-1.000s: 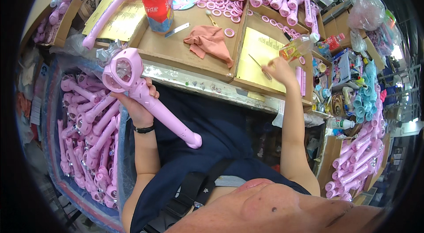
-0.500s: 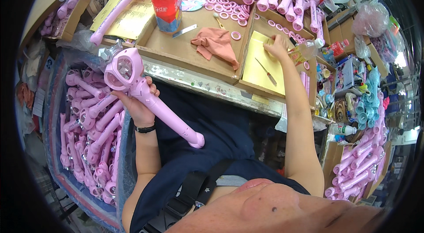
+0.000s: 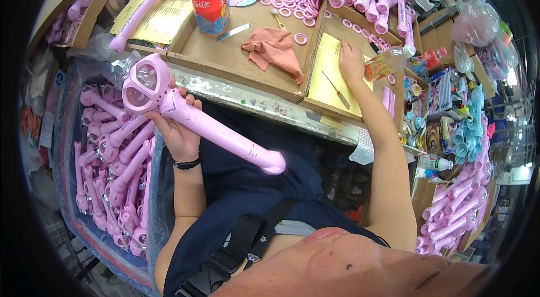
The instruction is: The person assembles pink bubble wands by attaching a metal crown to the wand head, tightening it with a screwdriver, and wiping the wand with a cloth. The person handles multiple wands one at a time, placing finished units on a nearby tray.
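My left hand (image 3: 181,135) is closed around a pink toy wand (image 3: 230,140) just below its head. The head has a clear round window and a silvery gem-like tip; the handle slants down to the right over my lap. At the right of the bench, my right hand (image 3: 351,63) lies with stretched fingers over the right edge of a yellow sheet (image 3: 326,88). I see nothing held in it, though the undersides of its fingers are hidden. A small screwdriver (image 3: 340,94) lies on the sheet, left of my right wrist. Beside that hand leans a clear bottle (image 3: 385,64).
A cardboard tray (image 3: 219,72) holds a peach cloth (image 3: 271,52), a metal ruler-like strip (image 3: 233,32), a red-labelled bottle (image 3: 210,1) and many pink rings (image 3: 287,3). Left of me, a lined bin (image 3: 67,184) is full of pink wands. More wands fill a box (image 3: 450,215) at right.
The wand has swung flatter, its handle end moving up and right. My right hand's fingers have straightened and shifted slightly right along the yellow sheet.
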The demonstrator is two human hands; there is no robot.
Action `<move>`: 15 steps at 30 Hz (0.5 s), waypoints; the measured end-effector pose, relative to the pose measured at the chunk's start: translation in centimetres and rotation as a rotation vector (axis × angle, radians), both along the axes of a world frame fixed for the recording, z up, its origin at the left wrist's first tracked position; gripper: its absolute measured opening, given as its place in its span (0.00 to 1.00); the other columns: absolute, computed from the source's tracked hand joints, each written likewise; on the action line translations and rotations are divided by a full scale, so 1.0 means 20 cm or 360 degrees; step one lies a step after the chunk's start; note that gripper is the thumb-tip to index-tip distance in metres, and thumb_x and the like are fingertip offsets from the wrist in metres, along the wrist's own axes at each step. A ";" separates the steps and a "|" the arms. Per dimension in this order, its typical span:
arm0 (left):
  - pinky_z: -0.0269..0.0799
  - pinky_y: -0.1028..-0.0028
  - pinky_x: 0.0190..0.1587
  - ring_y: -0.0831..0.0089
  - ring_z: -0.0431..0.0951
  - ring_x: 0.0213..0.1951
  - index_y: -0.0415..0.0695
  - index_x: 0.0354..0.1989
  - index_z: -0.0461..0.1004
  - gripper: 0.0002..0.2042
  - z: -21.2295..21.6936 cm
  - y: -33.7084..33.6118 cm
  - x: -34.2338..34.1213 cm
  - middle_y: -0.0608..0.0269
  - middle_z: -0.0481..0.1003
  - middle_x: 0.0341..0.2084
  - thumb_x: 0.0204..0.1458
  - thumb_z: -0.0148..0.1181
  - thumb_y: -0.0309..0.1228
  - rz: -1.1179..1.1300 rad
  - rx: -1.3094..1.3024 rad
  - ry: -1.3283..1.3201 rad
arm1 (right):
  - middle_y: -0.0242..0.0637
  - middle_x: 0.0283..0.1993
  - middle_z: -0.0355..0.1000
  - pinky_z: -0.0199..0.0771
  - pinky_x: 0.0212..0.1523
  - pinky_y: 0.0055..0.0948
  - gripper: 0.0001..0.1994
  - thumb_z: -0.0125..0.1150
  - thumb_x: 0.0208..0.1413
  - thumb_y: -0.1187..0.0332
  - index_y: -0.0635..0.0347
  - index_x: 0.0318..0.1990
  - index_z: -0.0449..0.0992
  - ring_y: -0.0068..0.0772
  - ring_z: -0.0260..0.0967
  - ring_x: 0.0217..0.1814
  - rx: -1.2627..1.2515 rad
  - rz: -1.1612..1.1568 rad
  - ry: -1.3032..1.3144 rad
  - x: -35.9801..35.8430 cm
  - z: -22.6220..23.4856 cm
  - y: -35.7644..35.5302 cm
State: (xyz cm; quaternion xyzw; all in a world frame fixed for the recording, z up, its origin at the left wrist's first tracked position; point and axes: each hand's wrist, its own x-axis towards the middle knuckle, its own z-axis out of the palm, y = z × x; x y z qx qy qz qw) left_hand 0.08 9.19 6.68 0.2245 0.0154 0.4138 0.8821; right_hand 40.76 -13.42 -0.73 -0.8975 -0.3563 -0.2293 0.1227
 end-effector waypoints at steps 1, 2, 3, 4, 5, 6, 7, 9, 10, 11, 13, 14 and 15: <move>0.65 0.69 0.49 0.70 0.68 0.42 0.41 0.61 0.53 0.40 0.00 0.00 0.00 0.59 0.68 0.43 0.49 0.50 0.60 -0.0003 0.0023 -0.0025 | 0.40 0.45 0.72 0.67 0.49 0.39 0.15 0.51 0.56 0.65 0.56 0.49 0.73 0.42 0.68 0.48 -0.0003 0.0013 -0.0020 0.00 0.00 0.00; 0.64 0.68 0.51 0.69 0.68 0.43 0.41 0.62 0.52 0.40 0.01 0.00 -0.01 0.59 0.68 0.44 0.49 0.50 0.59 -0.0007 0.0046 -0.0051 | 0.41 0.45 0.72 0.67 0.49 0.39 0.15 0.51 0.56 0.65 0.57 0.49 0.73 0.42 0.68 0.48 -0.0021 0.0022 -0.0023 0.00 0.00 0.00; 0.63 0.68 0.51 0.69 0.67 0.43 0.39 0.63 0.51 0.41 0.01 0.00 -0.01 0.59 0.67 0.45 0.49 0.51 0.58 -0.0014 0.0057 -0.0075 | 0.41 0.45 0.72 0.67 0.49 0.39 0.15 0.51 0.56 0.66 0.57 0.49 0.73 0.42 0.68 0.49 -0.0027 0.0031 -0.0036 0.00 0.01 0.00; 0.63 0.69 0.51 0.69 0.67 0.43 0.38 0.64 0.49 0.42 0.01 0.00 -0.01 0.58 0.66 0.46 0.49 0.52 0.57 -0.0022 0.0068 -0.0101 | 0.41 0.45 0.72 0.68 0.49 0.39 0.15 0.50 0.56 0.66 0.57 0.49 0.73 0.42 0.68 0.49 -0.0026 0.0030 -0.0010 -0.01 0.01 0.01; 0.62 0.69 0.51 0.69 0.67 0.43 0.36 0.65 0.48 0.43 0.02 0.00 -0.01 0.58 0.65 0.48 0.50 0.53 0.56 -0.0030 0.0079 -0.0128 | 0.41 0.45 0.72 0.68 0.49 0.39 0.15 0.50 0.56 0.66 0.58 0.49 0.73 0.42 0.68 0.49 -0.0015 0.0032 0.0005 -0.01 0.01 0.01; 0.62 0.68 0.51 0.69 0.67 0.43 0.38 0.64 0.48 0.42 0.02 0.00 -0.01 0.58 0.65 0.47 0.49 0.52 0.57 -0.0040 0.0086 -0.0118 | 0.41 0.46 0.72 0.68 0.50 0.39 0.15 0.50 0.56 0.66 0.58 0.49 0.73 0.43 0.67 0.49 0.0009 0.0045 0.0005 -0.01 0.01 0.01; 0.62 0.67 0.52 0.68 0.67 0.44 0.40 0.64 0.49 0.42 0.02 0.00 -0.01 0.58 0.66 0.47 0.49 0.52 0.58 -0.0049 0.0092 -0.0107 | 0.42 0.46 0.72 0.68 0.50 0.39 0.15 0.50 0.56 0.67 0.59 0.49 0.73 0.43 0.67 0.49 -0.0004 0.0039 0.0022 -0.01 0.01 0.01; 0.63 0.66 0.53 0.68 0.67 0.44 0.41 0.64 0.49 0.42 0.01 -0.01 -0.02 0.59 0.66 0.46 0.49 0.51 0.59 -0.0045 0.0108 -0.0076 | 0.42 0.46 0.72 0.68 0.50 0.39 0.15 0.50 0.55 0.68 0.59 0.49 0.73 0.43 0.67 0.50 -0.0014 0.0062 0.0025 -0.01 0.02 0.01; 0.63 0.66 0.52 0.68 0.67 0.44 0.41 0.64 0.49 0.42 0.01 -0.01 -0.02 0.59 0.66 0.46 0.49 0.51 0.59 -0.0036 0.0119 -0.0055 | 0.42 0.46 0.72 0.68 0.50 0.39 0.15 0.50 0.54 0.69 0.60 0.49 0.73 0.43 0.67 0.50 0.0004 0.0071 0.0031 -0.01 0.02 0.01; 0.63 0.66 0.52 0.68 0.67 0.43 0.42 0.64 0.49 0.42 0.01 -0.02 -0.02 0.59 0.66 0.46 0.49 0.51 0.59 -0.0041 0.0138 -0.0057 | 0.42 0.46 0.72 0.68 0.50 0.39 0.15 0.50 0.54 0.69 0.60 0.49 0.73 0.43 0.67 0.50 0.0015 0.0089 0.0037 -0.01 0.02 0.01; 0.61 0.67 0.52 0.69 0.67 0.43 0.39 0.65 0.47 0.43 0.01 -0.02 -0.02 0.58 0.66 0.47 0.49 0.52 0.58 -0.0022 0.0128 -0.0040 | 0.43 0.46 0.72 0.68 0.50 0.39 0.16 0.50 0.53 0.71 0.60 0.49 0.73 0.43 0.67 0.50 0.0028 0.0099 0.0050 -0.02 0.02 0.01; 0.60 0.68 0.51 0.69 0.67 0.43 0.38 0.65 0.47 0.44 0.01 -0.02 -0.02 0.58 0.66 0.47 0.49 0.53 0.57 -0.0020 0.0126 -0.0042 | 0.43 0.46 0.72 0.68 0.50 0.39 0.16 0.50 0.52 0.71 0.61 0.49 0.73 0.44 0.67 0.50 0.0030 0.0092 0.0056 -0.01 0.03 0.01; 0.60 0.68 0.51 0.69 0.67 0.43 0.38 0.65 0.47 0.44 0.01 -0.02 -0.02 0.58 0.66 0.47 0.49 0.53 0.57 -0.0016 0.0126 -0.0038 | 0.42 0.46 0.72 0.68 0.51 0.39 0.17 0.50 0.52 0.72 0.61 0.49 0.73 0.44 0.67 0.50 0.0026 0.0069 0.0077 -0.01 0.03 0.01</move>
